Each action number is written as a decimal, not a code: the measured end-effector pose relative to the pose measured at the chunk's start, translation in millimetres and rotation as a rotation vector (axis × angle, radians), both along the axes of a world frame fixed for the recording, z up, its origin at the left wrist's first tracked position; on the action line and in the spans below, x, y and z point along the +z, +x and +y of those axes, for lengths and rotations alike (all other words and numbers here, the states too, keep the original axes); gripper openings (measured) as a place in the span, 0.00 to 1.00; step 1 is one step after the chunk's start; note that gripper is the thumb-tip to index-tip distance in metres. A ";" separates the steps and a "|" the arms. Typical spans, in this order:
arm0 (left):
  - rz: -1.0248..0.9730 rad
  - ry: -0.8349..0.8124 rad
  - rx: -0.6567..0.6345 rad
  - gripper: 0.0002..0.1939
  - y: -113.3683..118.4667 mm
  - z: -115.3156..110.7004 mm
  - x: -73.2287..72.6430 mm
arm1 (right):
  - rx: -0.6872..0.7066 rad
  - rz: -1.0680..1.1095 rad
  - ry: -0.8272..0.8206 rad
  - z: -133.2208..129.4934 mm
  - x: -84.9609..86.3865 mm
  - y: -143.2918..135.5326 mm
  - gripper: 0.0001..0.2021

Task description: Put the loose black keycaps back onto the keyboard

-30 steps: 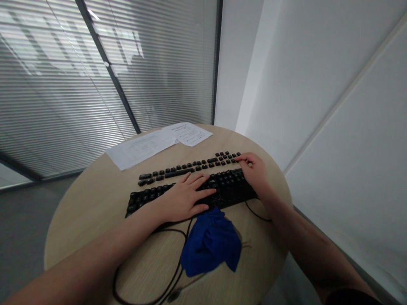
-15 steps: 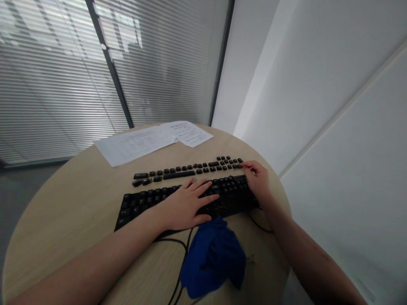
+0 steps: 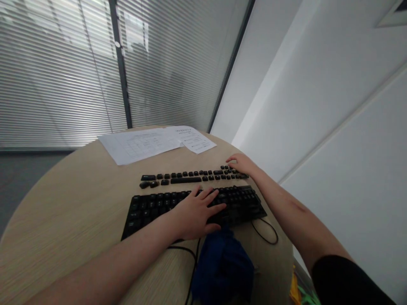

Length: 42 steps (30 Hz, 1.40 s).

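Here, your left hand [image 3: 197, 215] lies spread over the keyboard [image 3: 243, 204], fingers apart. Your right hand [image 3: 239, 162] is at the right end of the loose black keycaps [image 3: 186, 180], fingers bent; whether they pinch one, I cannot tell. The keycaps line the tabletop [image 3: 70, 203] just beyond your left hand. A blue cloth [image 3: 222, 269] sits nearer you than that hand; papers [image 3: 143, 146] lie beyond both.

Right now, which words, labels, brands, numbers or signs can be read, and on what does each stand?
None can be read.
Papers: print, too small and blurred.
Keyboard: pale key marks, too small.
Loose keys: pale marks on some, too small.
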<state>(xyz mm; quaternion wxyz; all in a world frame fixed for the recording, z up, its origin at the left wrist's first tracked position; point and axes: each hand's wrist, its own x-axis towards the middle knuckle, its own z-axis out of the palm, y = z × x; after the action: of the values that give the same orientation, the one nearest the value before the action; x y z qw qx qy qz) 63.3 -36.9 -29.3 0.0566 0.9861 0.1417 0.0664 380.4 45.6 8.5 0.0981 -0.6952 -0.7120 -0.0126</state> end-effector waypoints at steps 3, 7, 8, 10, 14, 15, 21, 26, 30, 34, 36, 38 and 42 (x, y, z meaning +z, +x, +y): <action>0.000 -0.026 0.000 0.34 -0.2 -0.1 1.7 | -0.009 -0.041 -0.092 17.8 -1.3 -1.7 0.14; -0.002 -0.046 -0.009 0.35 0.0 1.0 1.7 | -0.021 -0.080 -0.175 29.8 -5.6 -5.6 0.16; -0.001 -0.047 -0.010 0.35 0.1 1.1 1.4 | -0.023 -0.085 -0.186 31.7 -6.9 -6.5 0.16; -0.009 -0.044 -0.009 0.34 0.5 1.1 0.6 | -0.029 -0.085 -0.189 34.4 -9.2 -8.5 0.15; -0.036 -0.019 -0.013 0.35 0.1 1.1 -3.3 | -0.025 -0.051 -0.134 34.4 -11.6 -14.4 0.11; -0.040 -0.013 -0.017 0.35 -0.2 1.2 -4.6 | -0.020 -0.038 -0.108 32.8 -11.2 -16.0 0.10; -0.085 0.003 -0.018 0.35 -1.5 2.5 -5.2 | 0.039 0.051 0.092 -8.3 1.7 -13.4 0.11; -0.117 0.028 0.119 0.33 -1.9 7.4 3.5 | 0.079 0.143 0.158 -90.6 8.3 6.8 0.12; -0.085 0.025 0.183 0.32 -0.6 12.3 3.7 | 0.164 0.219 0.086 -153.4 1.6 16.5 0.13; -0.056 0.027 0.188 0.31 1.0 13.3 -0.4 | 0.166 0.182 0.011 -185.5 -10.1 15.8 0.13; -0.052 0.038 0.186 0.31 1.2 13.4 -1.8 | 0.159 0.174 0.003 -190.6 -16.0 13.7 0.12; -0.038 0.043 0.186 0.30 1.2 14.0 -2.7 | 0.149 0.172 0.000 -191.4 -21.2 11.7 0.12; -0.046 0.037 0.182 0.29 1.0 16.3 -3.9 | 0.128 0.142 0.005 -188.3 -27.9 9.3 0.12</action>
<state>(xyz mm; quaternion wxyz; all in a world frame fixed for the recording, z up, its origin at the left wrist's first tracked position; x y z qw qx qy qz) 64.3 -20.6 -33.2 0.0352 0.9682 0.2281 0.0963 389.7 -142.7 -19.4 0.1507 -0.6471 -0.7462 0.0410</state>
